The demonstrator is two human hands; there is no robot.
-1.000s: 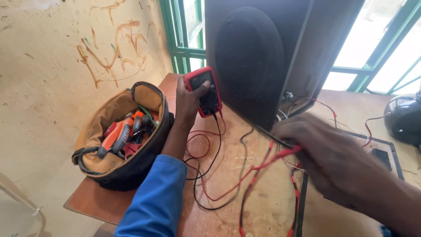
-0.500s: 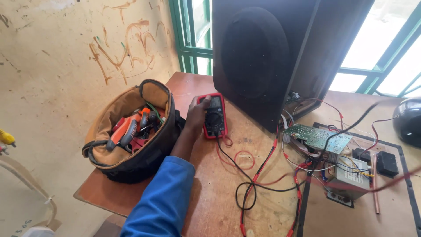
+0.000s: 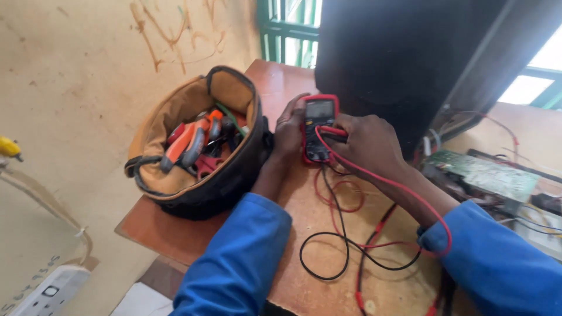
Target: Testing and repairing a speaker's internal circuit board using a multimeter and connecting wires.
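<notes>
A red and black multimeter point(image 3: 318, 117) lies on the wooden table point(image 3: 175, 234) in front of a big black speaker box point(image 3: 398, 52). My left hand point(image 3: 289, 130) grips its left side. My right hand point(image 3: 366, 140) rests on its right side, fingers on the dial area. A red lead point(image 3: 410, 193) and a black lead point(image 3: 328, 251) run from the meter and coil over the table toward me. Both my sleeves are blue.
An open tool bag point(image 3: 199, 146) with orange-handled pliers stands left of the meter. A green circuit board point(image 3: 486, 172) with wires lies at the right. A white power strip point(image 3: 44, 289) sits low at the left by the wall. Green window frames are behind.
My right hand has come from the circuit board side to the multimeter and now lies on it. The view has moved closer and lower; my left hand still holds the meter.
</notes>
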